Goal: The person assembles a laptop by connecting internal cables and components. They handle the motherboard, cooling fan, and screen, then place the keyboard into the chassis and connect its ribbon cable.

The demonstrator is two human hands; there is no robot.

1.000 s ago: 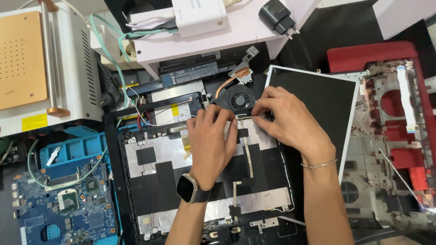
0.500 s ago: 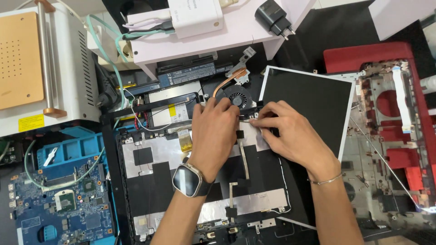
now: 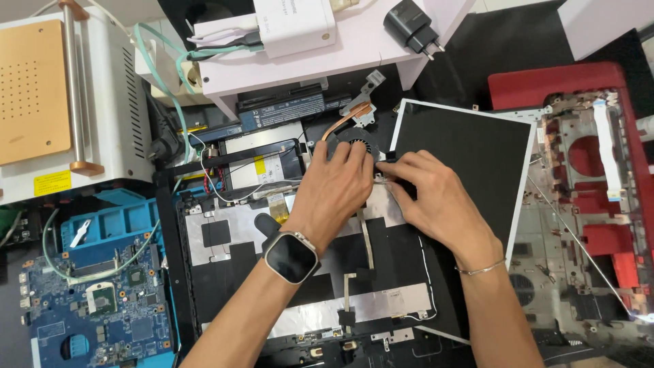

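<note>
An opened laptop shell [image 3: 225, 252] with silver foil patches lies in front of me. At its top edge sits a black cooling fan [image 3: 355, 138] with a copper heat pipe [image 3: 344, 119]. My left hand [image 3: 334, 194], with a smartwatch on the wrist, lies flat on the foil, its fingertips touching the fan's lower edge. My right hand [image 3: 436, 197], a thin bracelet at the wrist, pinches a small black strip [image 3: 387, 162] beside the fan, at the left edge of a loose dark screen panel [image 3: 470, 157]. What the fingertips grip underneath is hidden.
A blue motherboard [image 3: 95, 307] and blue tray [image 3: 109, 228] lie left. A white machine with a tan plate [image 3: 34, 88] stands far left. A red laptop shell [image 3: 593, 197] lies right. A white shelf [image 3: 340, 54] with a charger [image 3: 412, 24] and a battery [image 3: 286, 109] is behind.
Both hands have shifted slightly up and left toward the fan. My left fingers now reach its edge, and my right fingers have closed on the black strip.
</note>
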